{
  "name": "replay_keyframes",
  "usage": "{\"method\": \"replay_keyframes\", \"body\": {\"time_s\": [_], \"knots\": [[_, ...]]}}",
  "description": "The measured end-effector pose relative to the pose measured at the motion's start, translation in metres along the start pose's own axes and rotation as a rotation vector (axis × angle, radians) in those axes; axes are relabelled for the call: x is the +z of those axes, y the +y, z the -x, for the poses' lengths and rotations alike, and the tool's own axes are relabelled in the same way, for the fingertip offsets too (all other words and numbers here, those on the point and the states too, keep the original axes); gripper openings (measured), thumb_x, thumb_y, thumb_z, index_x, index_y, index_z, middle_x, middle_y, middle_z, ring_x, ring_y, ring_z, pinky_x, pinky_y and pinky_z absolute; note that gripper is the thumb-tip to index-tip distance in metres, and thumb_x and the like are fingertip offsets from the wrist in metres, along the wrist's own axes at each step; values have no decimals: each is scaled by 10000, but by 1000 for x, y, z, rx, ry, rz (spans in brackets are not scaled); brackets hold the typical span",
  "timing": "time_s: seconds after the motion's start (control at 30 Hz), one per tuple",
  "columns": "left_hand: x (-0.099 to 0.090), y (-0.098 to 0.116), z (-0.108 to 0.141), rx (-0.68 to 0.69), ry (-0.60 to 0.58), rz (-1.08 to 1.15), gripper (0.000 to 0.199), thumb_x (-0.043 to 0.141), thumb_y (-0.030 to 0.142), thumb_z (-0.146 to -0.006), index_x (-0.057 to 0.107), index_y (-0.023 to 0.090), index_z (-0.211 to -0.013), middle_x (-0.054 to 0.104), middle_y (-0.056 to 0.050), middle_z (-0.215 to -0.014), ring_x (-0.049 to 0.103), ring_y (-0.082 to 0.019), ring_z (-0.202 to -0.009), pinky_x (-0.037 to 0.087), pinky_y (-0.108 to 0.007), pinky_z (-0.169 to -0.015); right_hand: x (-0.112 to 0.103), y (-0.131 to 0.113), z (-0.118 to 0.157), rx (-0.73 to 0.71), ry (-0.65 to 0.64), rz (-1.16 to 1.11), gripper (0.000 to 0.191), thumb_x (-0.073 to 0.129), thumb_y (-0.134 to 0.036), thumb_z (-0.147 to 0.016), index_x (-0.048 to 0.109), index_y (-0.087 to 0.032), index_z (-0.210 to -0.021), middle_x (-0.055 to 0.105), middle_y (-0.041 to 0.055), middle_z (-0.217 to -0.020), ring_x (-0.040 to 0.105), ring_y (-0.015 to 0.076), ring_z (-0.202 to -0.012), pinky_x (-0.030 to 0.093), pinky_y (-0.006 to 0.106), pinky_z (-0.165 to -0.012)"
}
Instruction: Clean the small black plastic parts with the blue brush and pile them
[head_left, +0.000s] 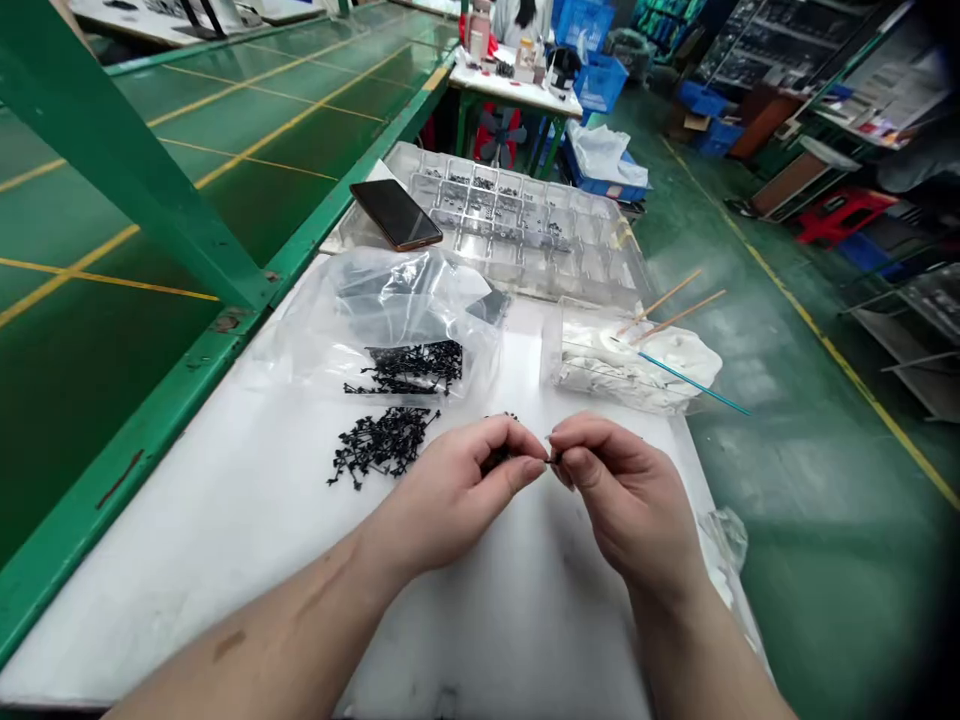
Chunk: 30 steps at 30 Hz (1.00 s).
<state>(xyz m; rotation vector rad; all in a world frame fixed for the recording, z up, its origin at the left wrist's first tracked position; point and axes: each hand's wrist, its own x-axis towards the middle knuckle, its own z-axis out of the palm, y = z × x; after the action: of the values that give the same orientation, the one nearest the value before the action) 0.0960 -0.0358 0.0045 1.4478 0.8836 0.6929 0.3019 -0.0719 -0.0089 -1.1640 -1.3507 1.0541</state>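
Two pinching grips, the left hand (450, 497) and right hand (628, 505), closed their fingertips on a tiny black plastic piece (553, 459) above the white tabletop (225, 530), near a heap of black moulded parts (382, 447).

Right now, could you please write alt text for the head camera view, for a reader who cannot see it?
The bare left hand and right hand pinch small black parts above a white-covered workbench, near a loose pile of black branched pieces, a clear plastic bag and a clear compartmented plastic tray.
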Motion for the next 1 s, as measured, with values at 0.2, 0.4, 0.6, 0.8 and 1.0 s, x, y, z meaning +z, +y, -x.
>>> {"method": "replay_keyframes", "body": {"time_s": [0.2,0.4,0.6,0.8,1.0], "knots": [[3,4,6,137,-8,-206,124,619,240,-1057,679,213,-951,679,41,-813,575,-121,-717,439,-249,-682,5,-1,2,94,6,-149,65,845,-341,-935,838,-321,-996,748,-11,-868,626,112,-727,505,240,-654],[4,5,16,223,-57,-157,135,566,171,-1079,622,219,-966,683,49,-850,609,-92,-748,459,-205,-691,3,-5,6,42,-127,-225,132,717,-315,-1036,815,-331,-1122,726,7,-939,665,130,-844,548,260,-742],[5,3,19,177,-15,-92,95,571,240,-1101,630,233,-1027,653,48,-842,585,-101,-736,465,-219,-674,6,-11,6,-44,-180,-169,225,745,-204,-998,786,-334,-1177,682,16,-1008,652,145,-892,551,288,-772],[5,3,20,207,-13,-146,78,561,203,-1085,622,220,-1041,613,57,-799,543,-93,-675,431,-221,-622,3,-8,7,-141,-132,-33,284,738,-156,-990,795,-354,-1186,666,13,-996,631,145,-909,532,290,-776],[4,4,18,207,-26,-177,122,545,232,-1097,653,204,-1049,638,42,-800,568,-103,-689,433,-237,-637,3,-7,6,-200,-162,31,343,701,-136,-1007,813,-390,-1208,615,19,-995,605,150,-913,525,307,-776]]}}
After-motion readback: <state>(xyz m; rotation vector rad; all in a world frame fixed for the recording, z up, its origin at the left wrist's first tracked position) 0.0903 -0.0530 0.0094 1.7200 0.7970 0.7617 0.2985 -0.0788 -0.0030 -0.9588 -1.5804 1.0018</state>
